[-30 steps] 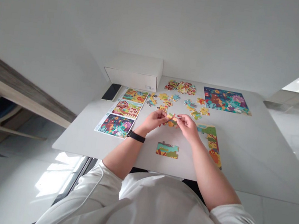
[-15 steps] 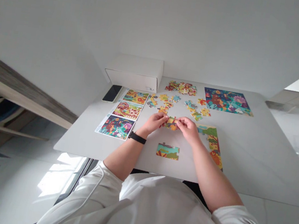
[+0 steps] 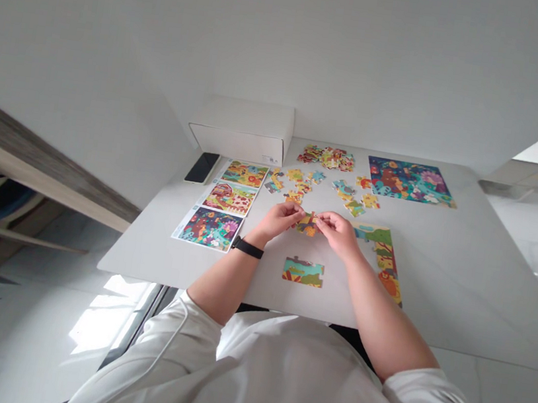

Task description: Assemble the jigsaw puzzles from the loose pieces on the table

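My left hand [image 3: 280, 219] and my right hand [image 3: 339, 231] meet over the middle of the white table [image 3: 443, 279]. Both pinch small orange-and-yellow puzzle pieces [image 3: 308, 223] held together between the fingertips. A black band sits on my left wrist [image 3: 245, 247]. Below the hands lies a small joined block of pieces [image 3: 303, 272]. A partly built strip of puzzle [image 3: 381, 257] runs along under my right forearm. Loose pieces [image 3: 321, 187] are scattered just beyond the hands.
A finished puzzle [image 3: 409, 180] lies at the far right, a heap of pieces [image 3: 326, 157] beside it. Three picture cards [image 3: 225, 203] lie in a column at the left, with a black phone [image 3: 202, 167] and a white box [image 3: 242, 128] behind them.
The hands stay together on the pieces; the fingers have shifted slightly and the pieces are pressed closer. Nothing else on the table has moved.
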Demonstrator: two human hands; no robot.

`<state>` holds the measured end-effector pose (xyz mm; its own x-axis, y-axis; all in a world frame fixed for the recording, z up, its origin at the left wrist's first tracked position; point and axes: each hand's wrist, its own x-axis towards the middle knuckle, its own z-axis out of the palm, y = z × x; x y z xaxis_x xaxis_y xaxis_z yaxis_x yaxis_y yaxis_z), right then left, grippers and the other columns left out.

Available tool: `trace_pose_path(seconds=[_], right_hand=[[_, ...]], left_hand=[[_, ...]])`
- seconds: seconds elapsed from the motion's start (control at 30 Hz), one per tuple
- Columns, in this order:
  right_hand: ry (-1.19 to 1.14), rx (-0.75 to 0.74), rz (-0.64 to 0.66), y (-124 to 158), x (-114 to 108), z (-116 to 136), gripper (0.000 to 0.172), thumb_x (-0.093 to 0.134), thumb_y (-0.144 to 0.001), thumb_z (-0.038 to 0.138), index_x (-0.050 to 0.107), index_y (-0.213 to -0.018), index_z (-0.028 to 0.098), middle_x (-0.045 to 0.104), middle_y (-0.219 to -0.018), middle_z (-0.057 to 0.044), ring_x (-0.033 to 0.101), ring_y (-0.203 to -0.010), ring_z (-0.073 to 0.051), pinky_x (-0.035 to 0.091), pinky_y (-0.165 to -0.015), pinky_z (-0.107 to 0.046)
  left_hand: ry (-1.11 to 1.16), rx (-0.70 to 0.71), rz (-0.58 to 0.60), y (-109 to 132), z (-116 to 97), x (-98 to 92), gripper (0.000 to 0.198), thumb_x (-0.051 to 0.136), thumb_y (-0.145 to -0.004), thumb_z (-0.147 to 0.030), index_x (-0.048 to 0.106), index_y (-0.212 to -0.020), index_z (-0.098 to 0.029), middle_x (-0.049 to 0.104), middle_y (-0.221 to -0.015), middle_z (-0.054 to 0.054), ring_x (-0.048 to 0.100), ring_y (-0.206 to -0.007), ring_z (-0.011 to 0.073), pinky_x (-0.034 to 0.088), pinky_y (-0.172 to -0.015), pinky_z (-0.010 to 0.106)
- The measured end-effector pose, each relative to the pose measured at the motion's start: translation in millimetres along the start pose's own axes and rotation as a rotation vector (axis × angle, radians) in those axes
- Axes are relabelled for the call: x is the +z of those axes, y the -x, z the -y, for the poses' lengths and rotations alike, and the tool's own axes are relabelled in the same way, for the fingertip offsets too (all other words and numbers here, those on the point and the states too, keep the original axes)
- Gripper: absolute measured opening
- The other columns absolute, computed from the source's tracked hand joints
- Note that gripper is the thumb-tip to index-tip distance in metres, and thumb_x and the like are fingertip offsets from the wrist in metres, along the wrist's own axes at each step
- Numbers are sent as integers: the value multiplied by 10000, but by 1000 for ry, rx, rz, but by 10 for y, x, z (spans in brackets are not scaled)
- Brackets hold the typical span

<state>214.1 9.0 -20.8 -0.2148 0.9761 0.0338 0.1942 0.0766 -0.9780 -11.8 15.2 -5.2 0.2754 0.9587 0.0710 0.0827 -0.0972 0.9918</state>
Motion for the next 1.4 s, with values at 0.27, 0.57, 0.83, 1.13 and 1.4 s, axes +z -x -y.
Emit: trace_pose_path(seconds=[0.27, 0.57, 0.83, 1.13, 1.4], right_hand=[[99, 6, 80, 43, 5, 17, 317, 738, -908, 533, 729, -1044, 247, 835, -983, -51, 794, -930, -244, 614, -871, -365], [415, 33, 238, 140, -7, 64, 112, 772, -908, 324, 727, -985, 256, 822, -876, -4, 755, -763, -194, 542, -705, -282], [624, -33, 52, 118, 176, 121, 50, 738, -946, 276, 755, -992, 281, 832, -923, -22, 773, -838, -225, 556, -786, -323], [797, -58, 4, 91, 264, 125, 148, 689, -967, 256, 759, -1095, 279, 834, -946, -43, 760, -863, -246, 553, -793, -328], [784, -80, -4, 121, 148, 138, 164, 699, -962, 234, 770, -1108, 256, 824, -986, -48, 746, -874, -227, 550, -812, -322]], left_hand=[[-61, -20, -109, -2, 23, -61, 438, 727, -910, -619, 643, -862, -192, 670, -731, 6, 512, -580, 100, 431, -583, 248], [-165, 37, -229, -21, 69, -118, 373, 703, -942, -569, 683, -945, -197, 690, -749, 9, 556, -613, 119, 433, -608, 248], [-596, 190, -132, 15, 47, -153, 119, 712, -929, -316, 754, -908, -206, 740, -842, 34, 640, -750, 173, 497, -761, 309], [-749, 319, 31, -14, 117, -185, 116, 800, -887, -281, 806, -1000, -254, 782, -1127, 88, 705, -1121, 279, 528, -1062, 447], [-839, 273, 96, -8, 145, -182, 191, 846, -873, -339, 853, -1057, -286, 761, -1248, 83, 688, -1210, 287, 492, -1123, 462]])
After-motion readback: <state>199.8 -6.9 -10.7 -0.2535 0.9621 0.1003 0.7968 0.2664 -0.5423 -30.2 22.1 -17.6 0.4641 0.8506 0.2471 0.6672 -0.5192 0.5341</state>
